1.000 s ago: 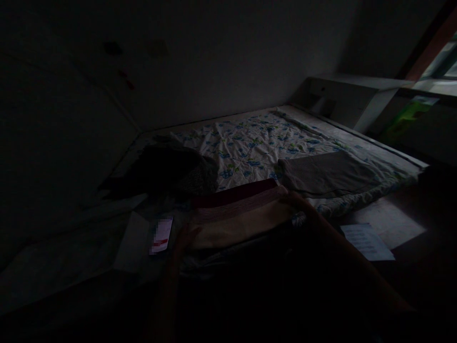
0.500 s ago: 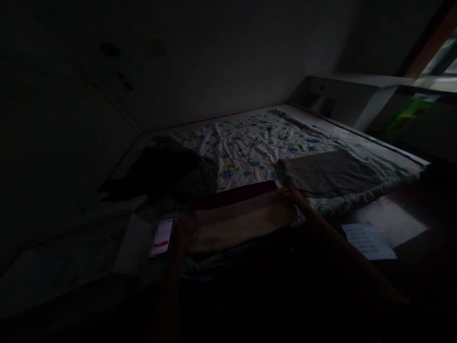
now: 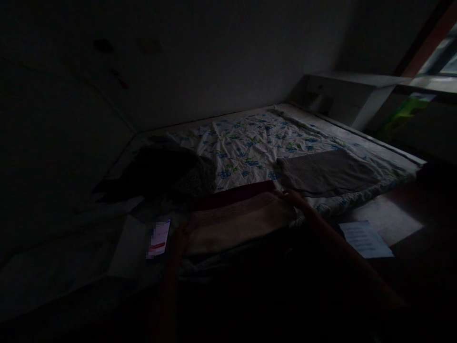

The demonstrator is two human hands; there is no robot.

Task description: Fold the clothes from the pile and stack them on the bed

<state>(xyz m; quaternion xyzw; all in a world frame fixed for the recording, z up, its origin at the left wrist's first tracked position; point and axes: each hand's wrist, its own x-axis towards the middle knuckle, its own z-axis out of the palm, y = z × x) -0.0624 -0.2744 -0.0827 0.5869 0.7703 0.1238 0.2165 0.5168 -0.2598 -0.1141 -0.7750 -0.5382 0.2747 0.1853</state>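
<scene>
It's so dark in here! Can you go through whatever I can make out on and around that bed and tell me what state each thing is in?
Beige cloth: folded, flat, a hand at each end.
Left hand: on the cloth's left end.
Right hand: on its far right corner.
Phone: screen lit, lying flat.
Grey cloth: folded flat on the bed.
Floral sheet: spread, wrinkled.
Dark clothes: heaped, unfolded.
Paper: lying flat beside the bed.

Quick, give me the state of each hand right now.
Left hand: on the left end of the folded cloth; grip cannot be told in the dark.
Right hand: on the cloth's far right corner; grip cannot be told.
</scene>
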